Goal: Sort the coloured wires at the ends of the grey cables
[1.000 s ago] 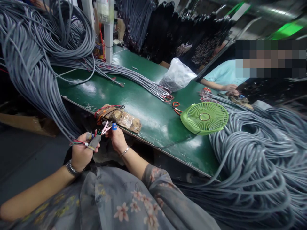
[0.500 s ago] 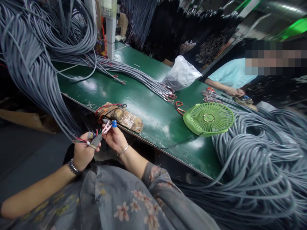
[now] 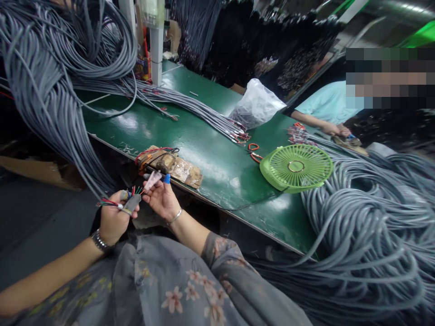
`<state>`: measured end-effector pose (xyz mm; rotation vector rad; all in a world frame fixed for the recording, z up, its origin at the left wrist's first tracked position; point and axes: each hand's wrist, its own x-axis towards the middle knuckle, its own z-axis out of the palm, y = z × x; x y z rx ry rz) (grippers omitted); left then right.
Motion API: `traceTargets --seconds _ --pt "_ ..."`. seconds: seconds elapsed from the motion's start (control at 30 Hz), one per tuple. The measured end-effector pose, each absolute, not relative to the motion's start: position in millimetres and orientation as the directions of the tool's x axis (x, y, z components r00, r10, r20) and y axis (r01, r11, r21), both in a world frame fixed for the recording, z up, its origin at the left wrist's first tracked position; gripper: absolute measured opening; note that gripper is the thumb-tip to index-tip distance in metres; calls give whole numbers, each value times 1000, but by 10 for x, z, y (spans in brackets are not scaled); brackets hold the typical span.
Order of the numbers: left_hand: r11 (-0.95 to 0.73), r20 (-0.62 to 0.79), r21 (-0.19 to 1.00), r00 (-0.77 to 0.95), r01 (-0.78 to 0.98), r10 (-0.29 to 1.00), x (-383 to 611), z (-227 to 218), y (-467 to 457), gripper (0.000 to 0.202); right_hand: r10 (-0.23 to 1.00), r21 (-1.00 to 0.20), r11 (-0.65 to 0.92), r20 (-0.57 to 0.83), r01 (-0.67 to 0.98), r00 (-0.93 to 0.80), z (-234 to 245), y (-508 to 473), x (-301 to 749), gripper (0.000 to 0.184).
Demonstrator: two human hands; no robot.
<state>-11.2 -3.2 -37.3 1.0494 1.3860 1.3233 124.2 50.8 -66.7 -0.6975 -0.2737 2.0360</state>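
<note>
My left hand (image 3: 113, 219) is closed around the coloured wires (image 3: 136, 191) of a grey cable, whose ends fan out past its covered fingertips. More red, green and black strands (image 3: 108, 202) stick out on the other side of this fist. In my right hand (image 3: 162, 200) is a pale pink clip (image 3: 152, 180) that looks like a clothes peg, pinched close to the wire ends. Blue tape wraps the right thumb, which points up. Whether the clip touches the wires I cannot tell.
Grey cables (image 3: 44, 90) hang at the left; others lie across the green table (image 3: 210, 167). A taped cardboard-like block (image 3: 185, 171) sits at the table edge. Beyond are a clear bag (image 3: 256, 106), orange-handled scissors (image 3: 253, 151), a green fan (image 3: 295, 167) and a co-worker's hands (image 3: 340, 130).
My left hand has moved slightly left and down with the wires. The pink clip has turned in my right hand and now shows a broader side; the right thumb has shifted slightly right.
</note>
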Motion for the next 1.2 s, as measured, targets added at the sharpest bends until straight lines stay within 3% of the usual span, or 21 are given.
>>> traceTargets --seconds 0.17,0.37,0.5,0.6,0.77,0.83,0.93,1.03,1.2 --pt "81 -81 997 -116 -4 990 -176 -443 -38 25 847 -508 -528 -376 -681 -377 -721 439 1325 48" --pt "93 -98 993 -73 -67 993 -104 -447 -47 38 937 -763 -350 -277 -544 -215 -865 293 1484 44" --pt "119 -121 990 21 74 992 -46 -504 -79 22 978 -932 -176 -129 -318 -162 -849 112 1596 41" --pt "89 -120 969 126 230 985 -14 -586 -119 8 977 -985 -40 -4 -167 -214 -734 -27 1643 35" --pt "-10 -93 882 193 472 977 8 -634 -197 22 955 -990 128 107 59 -278 -589 -125 1631 15" --pt "-41 -67 888 216 457 974 7 -602 -223 25 961 -990 121 97 78 -257 -589 -109 1620 15" --pt "-39 -35 951 234 305 972 -4 -525 -249 8 978 -999 34 31 8 -205 -607 -55 1618 18" --pt "83 -122 982 232 169 965 -19 -461 -252 16 979 -995 -46 -26 -93 -202 -615 -2 1631 21" --pt "217 -245 966 228 141 942 -33 -440 -218 20 964 -965 -195 -155 -176 -216 -633 23 1630 27"
